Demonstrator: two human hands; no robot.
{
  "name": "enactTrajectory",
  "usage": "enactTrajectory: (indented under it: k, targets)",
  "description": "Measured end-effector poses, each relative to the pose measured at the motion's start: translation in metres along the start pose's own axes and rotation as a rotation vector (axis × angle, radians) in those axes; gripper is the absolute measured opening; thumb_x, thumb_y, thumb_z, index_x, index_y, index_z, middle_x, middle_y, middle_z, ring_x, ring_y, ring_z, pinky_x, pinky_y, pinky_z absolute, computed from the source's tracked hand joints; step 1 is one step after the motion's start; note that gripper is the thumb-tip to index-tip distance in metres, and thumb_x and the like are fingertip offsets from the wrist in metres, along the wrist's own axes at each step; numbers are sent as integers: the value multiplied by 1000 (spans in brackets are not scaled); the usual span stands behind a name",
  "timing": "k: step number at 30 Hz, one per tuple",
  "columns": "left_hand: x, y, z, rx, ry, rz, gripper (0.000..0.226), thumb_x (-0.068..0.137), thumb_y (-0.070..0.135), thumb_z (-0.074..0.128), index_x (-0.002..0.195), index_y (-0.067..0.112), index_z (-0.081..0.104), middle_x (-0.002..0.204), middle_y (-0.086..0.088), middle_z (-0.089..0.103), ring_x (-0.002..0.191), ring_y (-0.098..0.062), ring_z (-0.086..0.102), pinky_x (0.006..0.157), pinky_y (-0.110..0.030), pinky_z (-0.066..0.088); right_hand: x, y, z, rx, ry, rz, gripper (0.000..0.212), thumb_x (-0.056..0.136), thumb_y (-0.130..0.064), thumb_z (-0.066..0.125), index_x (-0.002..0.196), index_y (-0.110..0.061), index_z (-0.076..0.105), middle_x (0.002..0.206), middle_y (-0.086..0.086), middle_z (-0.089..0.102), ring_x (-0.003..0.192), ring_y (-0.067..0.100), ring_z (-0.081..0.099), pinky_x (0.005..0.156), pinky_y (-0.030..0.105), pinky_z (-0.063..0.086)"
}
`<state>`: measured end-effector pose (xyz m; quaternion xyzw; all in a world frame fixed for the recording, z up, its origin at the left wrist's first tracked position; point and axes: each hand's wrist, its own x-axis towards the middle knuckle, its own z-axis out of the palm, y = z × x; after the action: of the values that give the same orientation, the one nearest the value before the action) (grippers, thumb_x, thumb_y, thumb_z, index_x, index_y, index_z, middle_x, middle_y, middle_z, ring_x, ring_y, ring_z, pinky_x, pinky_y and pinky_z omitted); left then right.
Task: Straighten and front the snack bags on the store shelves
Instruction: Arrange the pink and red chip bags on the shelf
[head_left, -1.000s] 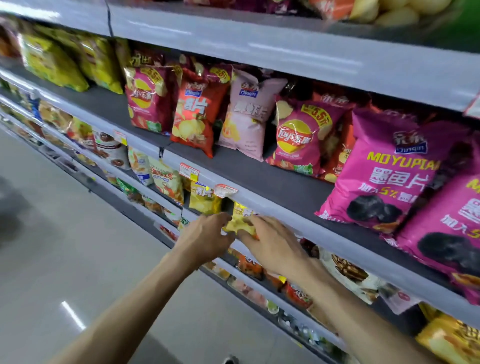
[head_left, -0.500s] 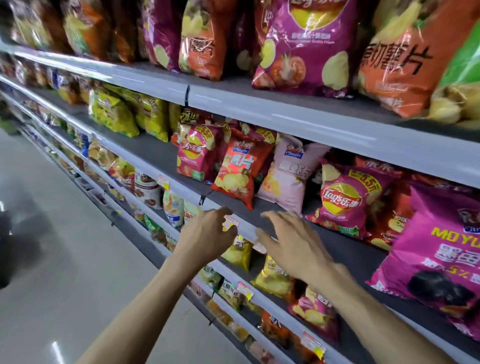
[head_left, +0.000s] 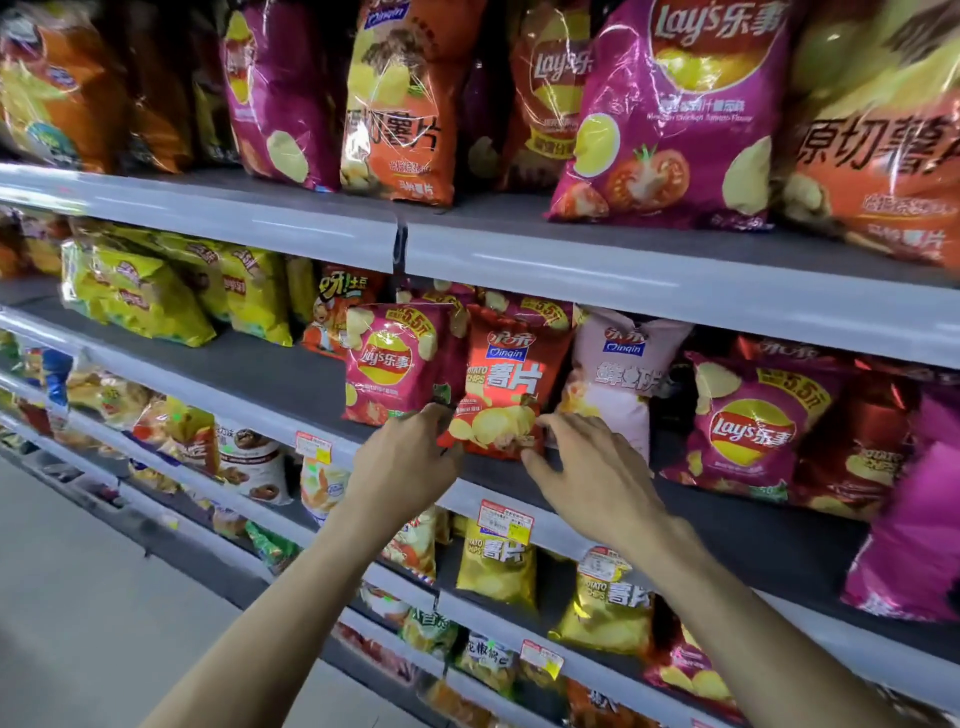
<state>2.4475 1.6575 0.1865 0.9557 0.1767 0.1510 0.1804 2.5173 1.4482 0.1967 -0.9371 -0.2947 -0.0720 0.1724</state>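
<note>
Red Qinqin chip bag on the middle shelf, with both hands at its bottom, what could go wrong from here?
Pulled forward, the red bag could drag the pink Lay's bag and pale pink bag beside it, possibly tipping them. The left hand pinching its corner might crush chips; the right hand only touches it.

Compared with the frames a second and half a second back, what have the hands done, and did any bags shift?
Both hands left the yellow bags and rose to the middle shelf. The left hand now has a grip on the red chip bag at its lower left corner; the right hand, fingers spread, touches its lower right corner. The pink bag beside it stands as before.
</note>
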Motion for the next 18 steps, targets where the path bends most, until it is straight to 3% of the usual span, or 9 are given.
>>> enactTrajectory:
  k: [3, 8, 14, 18]
  targets:
    - [19, -8, 8, -95, -12, 23, 68, 91, 44, 64, 153, 27, 42, 128, -1, 68, 104, -34, 69, 85, -49, 59, 0, 2, 4, -20, 35, 91, 48, 103, -53, 50, 142, -26, 52, 140, -1, 60, 128, 25, 54, 99, 39, 45]
    - [41, 7, 40, -273, 16, 78, 96, 89, 46, 76, 164, 18, 22, 153, -11, 42, 137, -38, 48, 104, -56, 49, -20, 29, 1, -47, 113, 229, 50, 100, -49, 54, 144, -24, 54, 140, -1, 62, 127, 24, 55, 98, 39, 48]
    - [62, 35, 78, -368, 74, -17, 128, 76, 63, 84, 165, 21, 3, 163, -19, 21, 142, -51, 35, 111, -67, 37, -60, 75, -14, -55, 361, 389, 47, 97, -39, 63, 139, -18, 56, 131, 2, 64, 121, 25, 57, 96, 41, 50]
    - [74, 45, 87, -438, 75, -131, 142, 69, 68, 87, 165, 24, -8, 162, -22, 28, 145, -49, 35, 113, -68, 30, -65, 108, -17, 103, 488, 571, 72, 95, -38, 71, 154, -14, 36, 146, 7, 48, 136, 27, 46, 109, 41, 45]
